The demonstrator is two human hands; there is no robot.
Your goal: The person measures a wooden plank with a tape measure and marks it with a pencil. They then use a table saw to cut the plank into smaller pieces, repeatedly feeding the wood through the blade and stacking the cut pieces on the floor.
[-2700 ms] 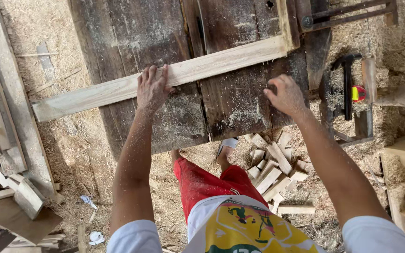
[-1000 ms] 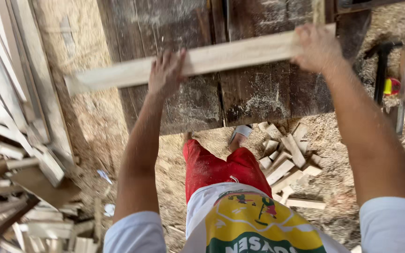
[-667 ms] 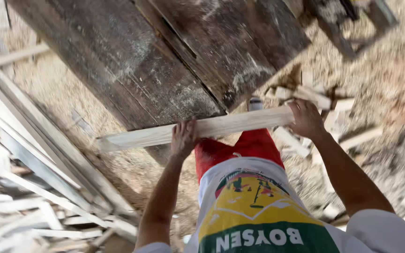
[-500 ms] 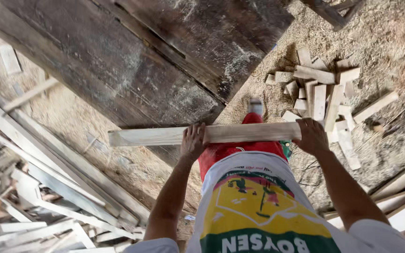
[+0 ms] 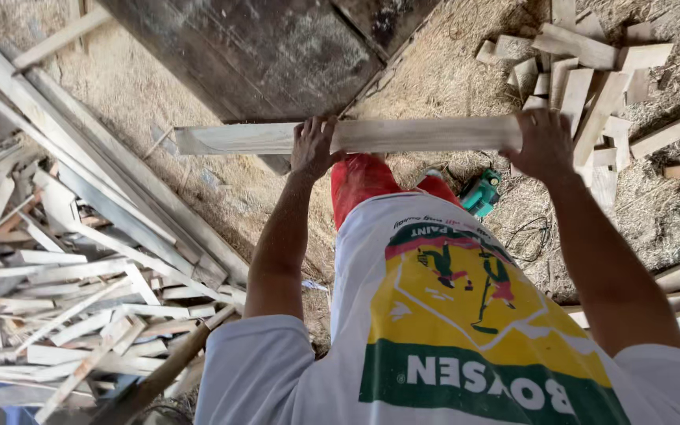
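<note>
Left hand (image 5: 314, 147) curled shut around pale wooden plank (image 5: 356, 135) near its middle; right hand (image 5: 542, 144) clamped on the plank's right end. Plank held level in the air, in front of the chest, above sawdust-covered floor (image 5: 450, 71). Dark wooden surface (image 5: 277, 55) just beyond. Offcut blocks (image 5: 584, 71) far right; heap of thin slats (image 5: 57, 267) left; green power tool (image 5: 479, 191) on the floor below.

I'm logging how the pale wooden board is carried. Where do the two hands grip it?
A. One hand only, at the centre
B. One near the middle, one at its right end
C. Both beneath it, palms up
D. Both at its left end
B: the left hand grips the pale wooden board near its middle, and the right hand covers its right end.
</note>
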